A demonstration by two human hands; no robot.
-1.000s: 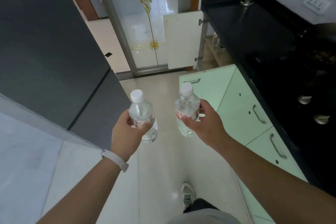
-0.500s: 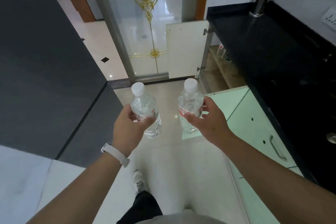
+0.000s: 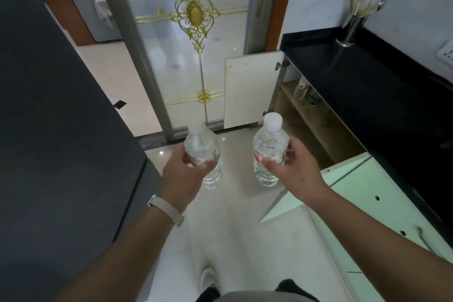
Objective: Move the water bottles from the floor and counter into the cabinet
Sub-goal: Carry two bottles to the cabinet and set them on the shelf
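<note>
Underfoot: pale glossy floor (image 3: 235,228), a narrow aisle ending at a glass door (image 3: 171,68) with gold ornament.
Left side: a tall dark panel (image 3: 61,130) walls the aisle.
Right side: black counter (image 3: 367,86) over green doors (image 3: 367,203); a metal pot (image 3: 350,29) of utensils stands at its far end.
Cabinet: the cabinet (image 3: 308,125) under the counter's far end is open, its white door (image 3: 250,91) swung out across the aisle; blurred shelf bottles (image 3: 302,88) stand inside.
In the way: the nearest green door is ajar, its corner jutting into the aisle below the right hand.
Left hand: the left hand (image 3: 182,179), wristband (image 3: 165,209) on, grips the left bottle (image 3: 203,152) round its label, over the floor.
Right hand: the right hand (image 3: 294,169) wraps the right bottle (image 3: 268,152) at the label, white cap up.
Bottles: side by side, apart, both outside the cabinet, the right one nearer its opening.
</note>
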